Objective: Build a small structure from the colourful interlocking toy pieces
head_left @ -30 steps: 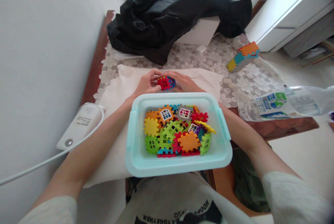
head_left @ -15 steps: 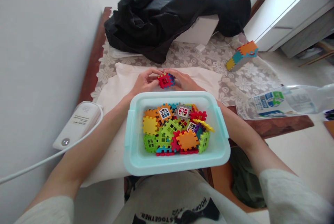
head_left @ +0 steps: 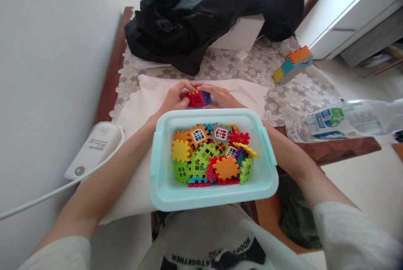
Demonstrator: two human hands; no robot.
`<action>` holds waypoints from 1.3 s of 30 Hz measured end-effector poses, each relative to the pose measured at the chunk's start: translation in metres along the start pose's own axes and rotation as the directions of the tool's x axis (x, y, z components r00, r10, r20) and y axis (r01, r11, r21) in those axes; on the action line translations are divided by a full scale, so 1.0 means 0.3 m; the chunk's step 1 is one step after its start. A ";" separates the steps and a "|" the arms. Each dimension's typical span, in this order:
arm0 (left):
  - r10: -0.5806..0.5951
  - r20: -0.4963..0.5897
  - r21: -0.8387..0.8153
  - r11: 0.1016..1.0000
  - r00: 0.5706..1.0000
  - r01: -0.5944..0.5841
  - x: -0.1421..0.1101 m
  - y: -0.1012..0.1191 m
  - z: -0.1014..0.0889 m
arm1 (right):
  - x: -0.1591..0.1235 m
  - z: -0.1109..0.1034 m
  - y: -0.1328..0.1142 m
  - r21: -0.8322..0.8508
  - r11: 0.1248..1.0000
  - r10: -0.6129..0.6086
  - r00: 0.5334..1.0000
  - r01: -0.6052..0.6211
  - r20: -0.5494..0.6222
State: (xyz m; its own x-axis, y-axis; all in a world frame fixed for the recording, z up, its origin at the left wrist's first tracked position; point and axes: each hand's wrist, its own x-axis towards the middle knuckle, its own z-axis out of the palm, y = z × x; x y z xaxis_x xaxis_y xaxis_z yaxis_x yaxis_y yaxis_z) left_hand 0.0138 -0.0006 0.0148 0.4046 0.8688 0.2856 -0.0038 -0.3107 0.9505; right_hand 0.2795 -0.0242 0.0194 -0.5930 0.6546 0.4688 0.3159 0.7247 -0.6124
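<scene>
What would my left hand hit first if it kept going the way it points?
The left hand points right, so first the red piece it already grips, then probably the right hand just beyond.

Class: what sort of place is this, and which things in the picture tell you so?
Probably a room at home, not a workshop: a lace-patterned tablecloth covers the wooden table, a black jacket lies heaped at its far end, and a tub of toy building tiles sits in front.

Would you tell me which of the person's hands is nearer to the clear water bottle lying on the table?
Right. The right hand holds the red and blue blocks on the side toward the water bottle; the left hand grips them from the far side.
</scene>
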 end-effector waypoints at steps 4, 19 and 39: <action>-0.023 0.017 0.062 0.998 1.000 0.022 -0.005 -0.006 -0.005 | -0.007 -0.004 0.020 0.021 0.999 0.034 0.999 -0.034 -0.024; -0.083 -0.097 0.230 0.968 0.992 0.103 0.000 0.007 -0.015 | -0.007 0.017 0.069 -0.075 0.996 0.042 0.993 -0.050 -0.110; -0.116 -0.045 0.217 0.968 0.992 0.123 -0.004 -0.005 -0.017 | -0.009 0.034 0.089 -0.066 0.997 -0.047 0.987 0.037 -0.153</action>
State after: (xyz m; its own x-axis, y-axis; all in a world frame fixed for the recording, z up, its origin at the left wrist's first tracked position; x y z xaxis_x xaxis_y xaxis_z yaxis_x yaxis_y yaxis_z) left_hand 0.0087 0.0008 0.0136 0.3608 0.9154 0.1785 0.2447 -0.2776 0.9290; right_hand 0.2821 -0.0087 -0.0047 -0.4868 0.6449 0.5892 0.3421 0.7613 -0.5508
